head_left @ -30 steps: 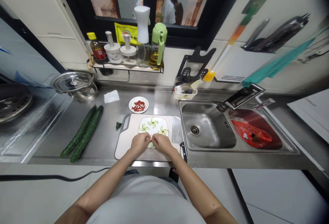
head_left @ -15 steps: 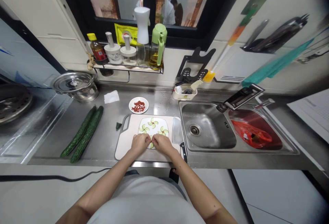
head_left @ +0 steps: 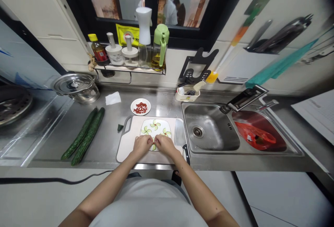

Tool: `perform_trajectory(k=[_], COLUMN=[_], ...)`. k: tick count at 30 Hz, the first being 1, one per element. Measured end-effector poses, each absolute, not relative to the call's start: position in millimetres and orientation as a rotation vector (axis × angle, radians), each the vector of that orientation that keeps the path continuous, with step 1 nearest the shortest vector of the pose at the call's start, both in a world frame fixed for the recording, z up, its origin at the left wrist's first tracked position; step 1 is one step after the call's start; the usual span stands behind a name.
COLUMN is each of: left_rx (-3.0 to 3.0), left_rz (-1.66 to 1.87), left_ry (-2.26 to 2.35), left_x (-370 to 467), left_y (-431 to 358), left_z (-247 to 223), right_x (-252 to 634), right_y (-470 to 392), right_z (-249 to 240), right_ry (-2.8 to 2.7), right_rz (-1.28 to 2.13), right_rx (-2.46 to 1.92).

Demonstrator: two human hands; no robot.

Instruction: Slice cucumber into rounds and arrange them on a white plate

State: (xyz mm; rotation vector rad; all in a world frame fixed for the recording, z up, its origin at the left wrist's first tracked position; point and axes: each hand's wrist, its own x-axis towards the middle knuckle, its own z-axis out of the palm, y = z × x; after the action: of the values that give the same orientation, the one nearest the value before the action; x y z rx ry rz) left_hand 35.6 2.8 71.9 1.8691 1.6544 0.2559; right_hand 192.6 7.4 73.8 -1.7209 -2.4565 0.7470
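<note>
Both bare forearms angled in from the bottom corners, wrists low, left hand [head_left: 142,145] and right hand [head_left: 164,145] nearly mirrored, backs up, fingers curled inward with thumbs and fingertips close together at the middle; exact pinch too small to tell.

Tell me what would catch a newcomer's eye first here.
Probably the two long green cucumbers, side by side on the steel counter left of the board. Next, the bright red bag in the right-hand sink basin, then the plate of green pinwheels under both hands.
</note>
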Motion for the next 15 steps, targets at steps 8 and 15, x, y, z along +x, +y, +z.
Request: perform_trajectory(k=[8, 15], left_rx=[1.927, 1.905], left_rz=[0.180, 0.222], left_ry=[1.685, 1.669], left_x=[36.4, 35.0], left_y=[2.2, 2.6], left_z=[70.1, 67.0], right_x=[190.8, 190.9], right_y=[6.3, 6.0], right_z=[66.3, 67.8], right_ry=[-2.506, -2.507], right_rz=[0.719, 0.705], right_rx=[-1.742, -1.741])
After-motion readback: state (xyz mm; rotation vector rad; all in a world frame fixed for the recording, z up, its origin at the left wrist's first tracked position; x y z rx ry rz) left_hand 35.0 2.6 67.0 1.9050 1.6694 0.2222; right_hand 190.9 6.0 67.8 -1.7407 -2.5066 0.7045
